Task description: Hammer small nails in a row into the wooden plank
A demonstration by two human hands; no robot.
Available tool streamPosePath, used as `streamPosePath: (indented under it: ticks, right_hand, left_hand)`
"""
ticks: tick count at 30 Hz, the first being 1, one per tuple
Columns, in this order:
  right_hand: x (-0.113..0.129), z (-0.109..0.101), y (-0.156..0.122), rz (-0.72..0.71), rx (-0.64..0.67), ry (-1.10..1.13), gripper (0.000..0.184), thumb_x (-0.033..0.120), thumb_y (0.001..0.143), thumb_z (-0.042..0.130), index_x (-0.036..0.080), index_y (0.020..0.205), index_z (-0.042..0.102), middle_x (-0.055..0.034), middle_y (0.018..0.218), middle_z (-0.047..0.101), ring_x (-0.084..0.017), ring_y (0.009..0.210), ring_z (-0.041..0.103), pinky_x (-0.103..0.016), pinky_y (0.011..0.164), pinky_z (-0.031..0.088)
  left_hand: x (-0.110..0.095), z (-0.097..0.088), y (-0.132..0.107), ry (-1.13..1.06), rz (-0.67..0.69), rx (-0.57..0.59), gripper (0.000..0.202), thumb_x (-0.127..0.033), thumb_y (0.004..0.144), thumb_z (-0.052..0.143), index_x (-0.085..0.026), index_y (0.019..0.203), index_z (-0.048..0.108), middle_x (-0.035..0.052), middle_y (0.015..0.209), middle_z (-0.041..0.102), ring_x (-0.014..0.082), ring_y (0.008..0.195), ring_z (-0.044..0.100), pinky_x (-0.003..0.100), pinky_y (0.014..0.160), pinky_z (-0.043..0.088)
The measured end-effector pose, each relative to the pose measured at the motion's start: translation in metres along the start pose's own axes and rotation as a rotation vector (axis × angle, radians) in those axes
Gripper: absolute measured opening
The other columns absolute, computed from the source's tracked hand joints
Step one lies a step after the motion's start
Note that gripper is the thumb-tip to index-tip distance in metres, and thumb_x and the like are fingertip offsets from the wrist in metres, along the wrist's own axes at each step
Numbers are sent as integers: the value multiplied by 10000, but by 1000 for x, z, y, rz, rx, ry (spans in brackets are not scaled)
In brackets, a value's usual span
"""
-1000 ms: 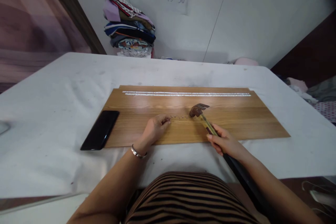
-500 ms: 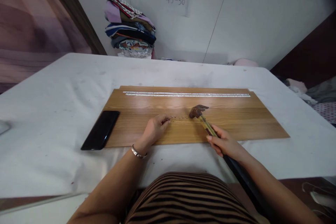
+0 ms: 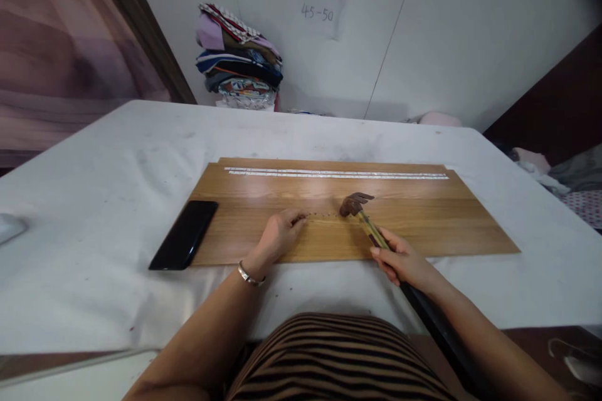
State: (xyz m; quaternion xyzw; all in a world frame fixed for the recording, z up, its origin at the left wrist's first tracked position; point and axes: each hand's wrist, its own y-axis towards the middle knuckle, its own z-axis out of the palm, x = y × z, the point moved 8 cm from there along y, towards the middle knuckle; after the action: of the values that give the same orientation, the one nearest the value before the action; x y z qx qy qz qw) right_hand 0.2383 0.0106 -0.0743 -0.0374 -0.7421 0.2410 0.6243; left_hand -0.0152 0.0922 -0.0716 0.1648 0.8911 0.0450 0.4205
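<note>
A long wooden board (image 3: pixel 423 219) lies flat on the white table (image 3: pixel 103 200). My right hand (image 3: pixel 404 260) is wrapped round the handle of a claw hammer (image 3: pixel 355 205), whose rusty head rests on the board. My left hand (image 3: pixel 279 235) rests on the board with fingers curled in a pinch at the left end of a short row of small nails (image 3: pixel 324 215); what it pinches is too small to make out. Two white strips (image 3: pixel 336 173) run along the board's far edge.
A black phone (image 3: pixel 185 242) lies at the board's left end, partly on it. Folded clothes (image 3: pixel 239 66) are stacked against the white wall behind the table. A paper label reading 45-50 (image 3: pixel 317 12) hangs on the wall. More fabric lies at the far right (image 3: pixel 564 169).
The view has tilted slightly, shifting everything down in frame. Both hands and the hammer keep almost the same places on the board.
</note>
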Motion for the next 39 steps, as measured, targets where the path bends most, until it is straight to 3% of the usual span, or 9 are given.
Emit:
streamPosePath:
  ticks: [11,20,24,33,39]
  right_hand:
    - [-1,1,0,0,-7,2,559,384,860,587,207,1362,414,102,522,427,-67,351,336,-177,322,326]
    - [-6,2,5,-14,22,-19,471,422,868,577,185,1262,471,106,485,428,-67,334,332,-174,316,301]
    - [-3,1,3,-5,-2,-27,530,437,852,580,179,1294,441,119,443,403,-68,328,307,-178,323,304]
    - [-4,0,6,-15,1,-38,481,437,855,582,197,1255,466,112,459,415,-66,322,322,-180,320,300]
    - [-6,1,5,-21,19,-23,541,419,850,596,187,1313,439,114,471,415,-66,324,327,-177,310,297]
  left_hand:
    - [2,2,0,13,4,-4,145,-168,846,557,-213,875,692,0,871,749,160,799,684,260,727,516]
    - [2,3,0,21,-16,-3,167,-146,847,559,-207,886,710,7,896,750,158,835,680,264,790,520]
    - [3,3,-1,7,-24,0,205,-136,847,559,-216,938,725,5,920,752,157,870,683,265,852,516]
    - [4,4,0,-2,-23,-13,211,-129,844,567,-216,946,730,6,925,753,156,859,680,268,848,518]
    - [1,3,0,4,-11,-15,217,-127,844,555,-216,936,729,5,934,752,155,865,679,266,847,520]
